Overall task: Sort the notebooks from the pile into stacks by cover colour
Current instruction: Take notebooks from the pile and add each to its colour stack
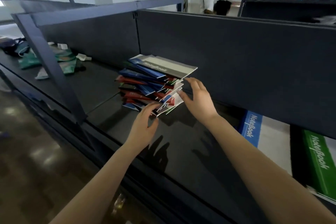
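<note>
Pile status: I see the notebook pile (154, 85) resting on the dark shelf (181, 142), close to the back panel; its covers (blue, red, green, grey) fan out at differing angles, and a grey notebook (163, 65) lies on top.

Hand status: my view shows the left hand (145, 123) at the pile's lower front corner, fingers loosely extended, thumb held apart, gripping nothing; the right hand (198, 96) is at the pile's right side, fingers spread and nearly straight, tips at the page edges; neither hand encloses a notebook.

Sorted output: a blue notebook (251, 129) and a green notebook (320, 158) lie to the right, well apart from the pile; I judge these to be the stack positions, with most of the sorting still to do.

Fault conditions, as I assess them:
1. Side pressure from the right hand may shear the skewed upper layers leftward; cause: poor alignment and glossy-looking covers.
2. Lifting from the lower corner may tip the whole pile; cause: load above the left fingertips.
3. Several thin notebooks may come away together; cause: overlapping edges; result: mixed colours in one stack.
</note>
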Available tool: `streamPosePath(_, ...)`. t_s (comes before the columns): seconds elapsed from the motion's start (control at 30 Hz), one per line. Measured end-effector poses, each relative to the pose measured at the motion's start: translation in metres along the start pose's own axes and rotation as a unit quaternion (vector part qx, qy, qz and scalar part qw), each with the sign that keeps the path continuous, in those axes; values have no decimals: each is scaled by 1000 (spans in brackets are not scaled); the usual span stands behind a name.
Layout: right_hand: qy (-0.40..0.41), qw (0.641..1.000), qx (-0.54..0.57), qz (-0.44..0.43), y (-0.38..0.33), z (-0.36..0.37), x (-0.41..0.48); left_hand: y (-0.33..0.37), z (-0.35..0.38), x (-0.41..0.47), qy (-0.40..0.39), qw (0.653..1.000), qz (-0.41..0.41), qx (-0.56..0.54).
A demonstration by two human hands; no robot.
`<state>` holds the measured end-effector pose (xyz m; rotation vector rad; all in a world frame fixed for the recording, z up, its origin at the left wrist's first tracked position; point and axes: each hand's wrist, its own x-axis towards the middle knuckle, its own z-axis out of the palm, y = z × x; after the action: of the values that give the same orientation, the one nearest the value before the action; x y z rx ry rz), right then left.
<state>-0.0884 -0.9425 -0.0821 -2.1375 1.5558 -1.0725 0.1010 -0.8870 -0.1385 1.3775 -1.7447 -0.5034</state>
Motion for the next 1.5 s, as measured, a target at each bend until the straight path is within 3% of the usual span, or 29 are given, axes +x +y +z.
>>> streamPosePath(0.2,51,998,-26,19,-26,36,48,-46,-38,22,-36,999,5,-18)
streamPosePath(0.37,46,995,-84,36,-27,50,61,-66,-48,38,-54,998,20,-31)
streamPosePath(1.5,33,981,-171,83,-31,64,79,-93,-63,49,-58,995,3,-85)
